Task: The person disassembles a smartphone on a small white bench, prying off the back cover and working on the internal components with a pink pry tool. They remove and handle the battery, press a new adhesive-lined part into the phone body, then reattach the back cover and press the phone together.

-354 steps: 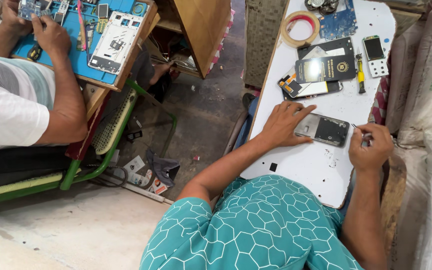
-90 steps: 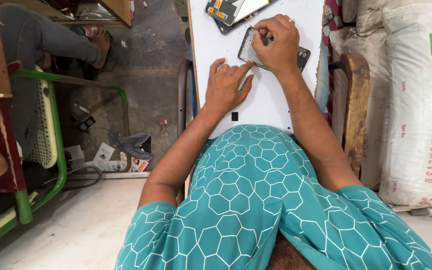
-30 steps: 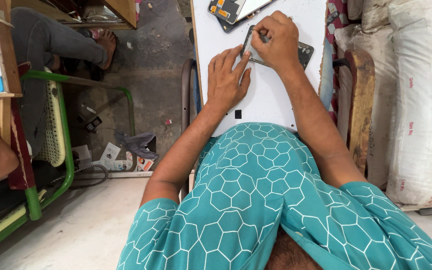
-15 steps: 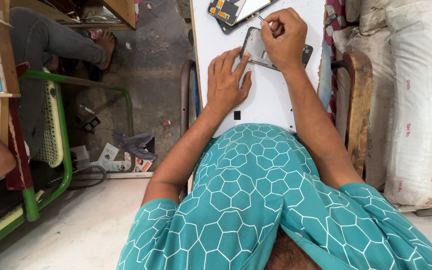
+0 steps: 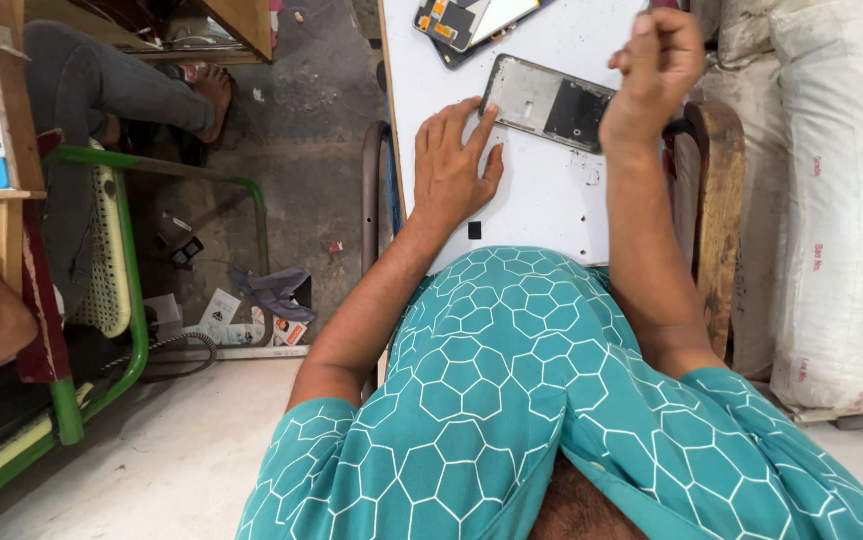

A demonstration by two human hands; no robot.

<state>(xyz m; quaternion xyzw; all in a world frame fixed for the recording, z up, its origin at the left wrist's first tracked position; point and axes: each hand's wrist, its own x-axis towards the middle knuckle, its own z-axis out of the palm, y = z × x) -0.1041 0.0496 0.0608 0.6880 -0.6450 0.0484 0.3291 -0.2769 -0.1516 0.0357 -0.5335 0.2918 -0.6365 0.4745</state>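
An opened phone (image 5: 551, 100), a grey frame with a dark patch at its right end, lies flat on the white worktop (image 5: 541, 200), about midway between the left and right edges and tilted a little down to the right. The left hand (image 5: 454, 165) rests palm-down on the worktop beside the phone's left end, fingers spread apart, and its forefinger tip touches the phone's near-left corner. The right hand (image 5: 656, 62) is raised above the phone's right end, curled loosely into a fist with the fingers drawn together; whether it pinches anything between them cannot be told. It does not touch the phone.

Toward the far edge of the worktop, just beyond the phone, lie more phone parts (image 5: 471, 20), dark with a pale panel, partly cut off by the frame. A small black square (image 5: 474, 230) sits near the worktop's near-left corner.

Right of the worktop stand white sacks (image 5: 841, 200). To the left, on the floor, is a green-framed chair (image 5: 121, 270), with another person's bare foot (image 5: 213, 95) beyond it.
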